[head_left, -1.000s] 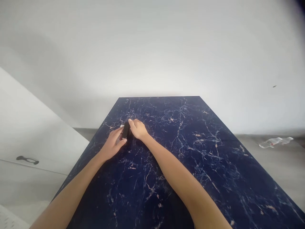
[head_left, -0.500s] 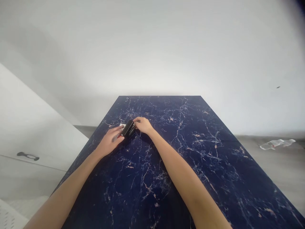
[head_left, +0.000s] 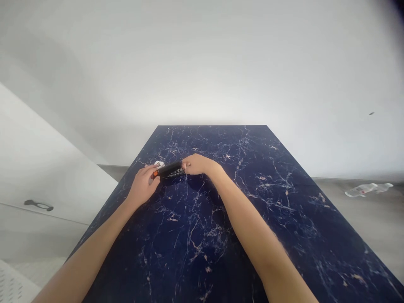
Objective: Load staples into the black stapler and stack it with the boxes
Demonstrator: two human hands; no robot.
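A black, tube-like object (head_left: 169, 169) lies nearly sideways between my hands, just above or on the dark blue table. It has an orange part at its left end and thin shiny streaks along its near side; I cannot tell its exact kind. My left hand (head_left: 143, 184) is closed round the orange end, thumb on the near side. At the other end, the fingers of my right hand (head_left: 196, 164) are curled and grip the tip. Just behind my left fingers lies a small white piece (head_left: 159, 163) with dark marks, partly covered.
The blue marble-patterned table (head_left: 240, 202) runs up to a pale wall. Clear plastic bottles (head_left: 362, 190) lie on the floor at the right. To the left stands a white cabinet with a dark handle (head_left: 38, 205). A white perforated surface (head_left: 12, 282) shows at lower left.
The black object has turned from steeply slanted to nearly sideways, baring more of its orange end. My right hand has moved slightly right and curled; my left hand has shifted a little left.
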